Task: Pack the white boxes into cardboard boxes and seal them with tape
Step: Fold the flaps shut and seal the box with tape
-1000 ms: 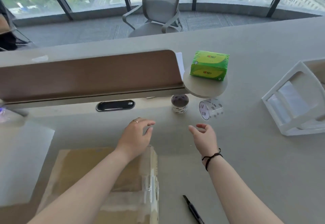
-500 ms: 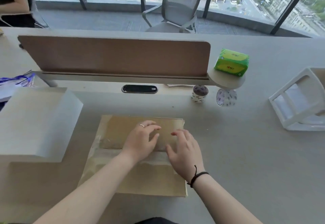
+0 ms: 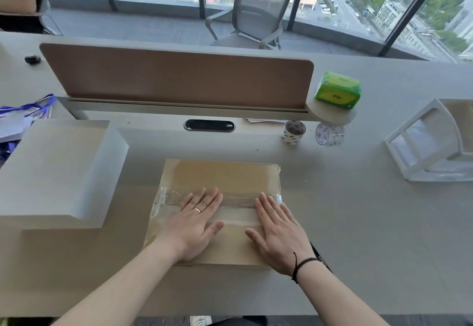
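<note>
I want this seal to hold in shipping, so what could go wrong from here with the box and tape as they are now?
1. The tape strip looks wrinkled at its left end, near the cardboard box's edge; it may lift there unless smoothed.
2. The left hand and right hand press flat mid-box, so the tape ends may stay loose.
3. A dark tool lies partly hidden under the right wrist, possibly a cutter; it could nick the arm.

Obstacles: white box [image 3: 55,172] standing just left of the cardboard box [image 3: 220,179]; two tape rolls [image 3: 293,132] sitting beyond it under the shelf. Bare table [image 3: 345,223] lying open rightward, toward the white tray [image 3: 432,143].
</note>
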{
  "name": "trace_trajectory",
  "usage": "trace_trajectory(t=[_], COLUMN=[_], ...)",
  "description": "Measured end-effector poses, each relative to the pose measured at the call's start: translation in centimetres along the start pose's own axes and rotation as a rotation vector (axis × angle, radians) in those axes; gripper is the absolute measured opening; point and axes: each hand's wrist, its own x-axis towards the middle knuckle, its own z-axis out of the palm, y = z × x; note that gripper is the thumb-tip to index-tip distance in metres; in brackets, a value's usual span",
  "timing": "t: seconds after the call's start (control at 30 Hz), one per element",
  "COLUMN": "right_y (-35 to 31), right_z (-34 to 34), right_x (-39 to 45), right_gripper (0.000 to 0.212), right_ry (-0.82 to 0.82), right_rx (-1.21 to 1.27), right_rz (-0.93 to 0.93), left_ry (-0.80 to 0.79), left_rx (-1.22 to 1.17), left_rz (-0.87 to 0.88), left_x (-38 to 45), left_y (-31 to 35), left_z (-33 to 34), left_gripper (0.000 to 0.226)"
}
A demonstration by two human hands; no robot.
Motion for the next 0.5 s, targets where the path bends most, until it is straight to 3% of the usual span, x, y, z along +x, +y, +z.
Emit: trace_trajectory(t=[0.17,0.23,0.27,0.33,0.43,0.5], right_y=[1.0,1.6,2.0,2.5,2.1,1.1], right_z=[-0.3,-0.2,0.2,0.7,0.2,-1.0], right_x=[-1.0,-2.2,-3.1,-3.9,-2.2,-0.3], right_gripper=[0.079,0.072,0.079,0.088,0.047,0.033], right_ry=[-0.012,-0.124,-0.18,-0.165,-0.086,0.032], right_rx=[0.183,0.404,0.444,0.427,0.484,0.599], right_rz=[0.208,0.427,0.473,0.431,0.442,0.481], left_ry=[0.033,0.043,0.05,0.077,0.161,0.249], left_rx=[0.043,0.037,0.024,-0.019,-0.119,-0.264], left_rz=[-0.098,-0.119,-0.127,-0.154,-0.227,-0.311], left_x=[-2.0,-2.5,-2.7,-2.7,-2.9,-3.0], left_y=[-2.6,-3.0,-3.0,-2.9,-3.3,-3.7], left_z=[0.0,0.1,0.2,0.3,0.6,0.5], left_gripper=[0.07,0.07,0.071,0.071,0.07,0.067])
